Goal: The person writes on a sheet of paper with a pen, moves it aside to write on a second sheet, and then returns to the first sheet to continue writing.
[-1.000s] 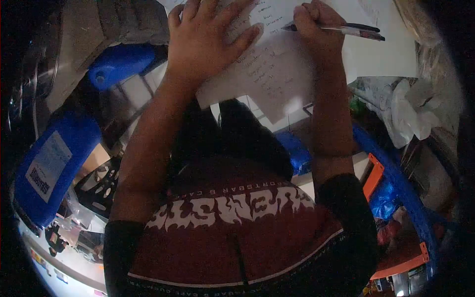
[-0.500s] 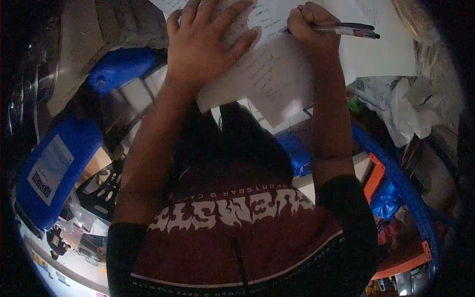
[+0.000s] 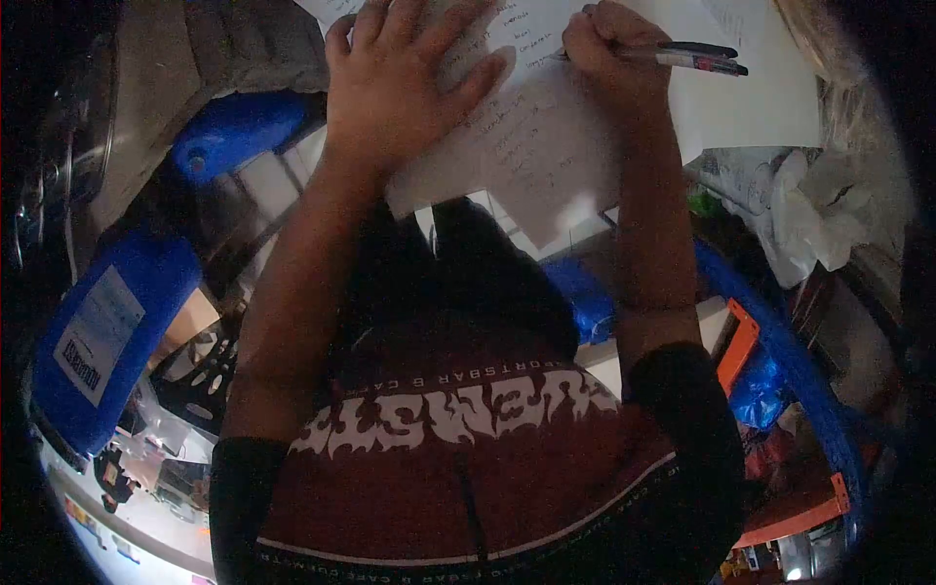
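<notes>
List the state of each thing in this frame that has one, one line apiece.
Paper: handwritten on, partly shaded.
Pen: held, writing end at the paper.
Left hand: open, fingers spread, flat on the paper.
Right hand: closed around the pen.
White plastic: crumpled.
Blue plastic: crumpled.

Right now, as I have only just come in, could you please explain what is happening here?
A person appears to be writing by hand. The right hand grips a pen, perhaps two side by side, with the tip at a sheet of paper that already carries several rows of handwriting. The left hand lies spread on the same sheet. Beyond the right hand there is more white paper. The words are too small to read surely.
</notes>
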Motion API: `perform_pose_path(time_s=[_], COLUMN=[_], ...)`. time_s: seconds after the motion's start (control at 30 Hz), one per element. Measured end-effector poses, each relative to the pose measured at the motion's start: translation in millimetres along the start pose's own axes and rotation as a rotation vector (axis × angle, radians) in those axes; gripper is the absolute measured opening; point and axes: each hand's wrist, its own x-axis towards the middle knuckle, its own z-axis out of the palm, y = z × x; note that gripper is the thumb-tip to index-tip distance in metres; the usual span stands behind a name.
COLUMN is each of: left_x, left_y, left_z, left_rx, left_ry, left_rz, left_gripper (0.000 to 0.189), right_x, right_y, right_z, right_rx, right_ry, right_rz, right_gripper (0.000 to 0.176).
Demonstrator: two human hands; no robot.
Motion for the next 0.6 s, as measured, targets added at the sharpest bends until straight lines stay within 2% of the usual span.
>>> perform_pose_path(time_s=[0.17, 0.2, 0.27, 0.3, 0.37, 0.4, 0.47, 0.5, 0.57, 0.6], left_x=[-1, -1, 0, -1, 0, 0, 1, 1, 0, 0], left_y=[0, -1, -1, 0, 1, 2, 2, 2, 1, 1], left_z=[2, 1, 1, 2, 2, 0, 0, 0, 0, 0], left_rx=[0.022, 0.015, 0.008, 0.011, 0.013, 0.009, 0.007, 0.000, -0.007, 0.002], left_ry=[-0.008, -0.014, -0.020, -0.017, -0.014, -0.021, -0.027, -0.023, -0.023, -0.032], left_rz=[-0.010, -0.013, -0.016, -0.018, -0.019, -0.025, -0.032, -0.030, -0.028, -0.029], left_gripper=[0.057, 0.057, 0.057, 0.057, 0.057, 0.057, 0.057, 0.057, 0.056, 0.056], right_x=[-9, -8, -4, -1, 2, 2, 3, 4, 5, 5], right_y=[51, 52, 49, 39, 22, 26, 35, 37, 40, 23], right_z=[24, 24, 21, 16, 4, 7, 14, 15, 18, 12], right_rx=[1.836, 1.837, 0.154, 0.154, 0.241, 0.242, 1.174, 1.175, 1.986, 1.986], right_ry=[0.064, 0.063, -0.179, -0.180, -0.041, -0.041, -0.130, -0.132, -0.309, -0.307], right_rz=[0.610, 0.609, 0.437, 0.436, 0.194, 0.193, 0.377, 0.377, 0.296, 0.297], right_gripper=[0.032, 0.032, 0.030, 0.030, 0.029, 0.029, 0.031, 0.031, 0.033, 0.033])
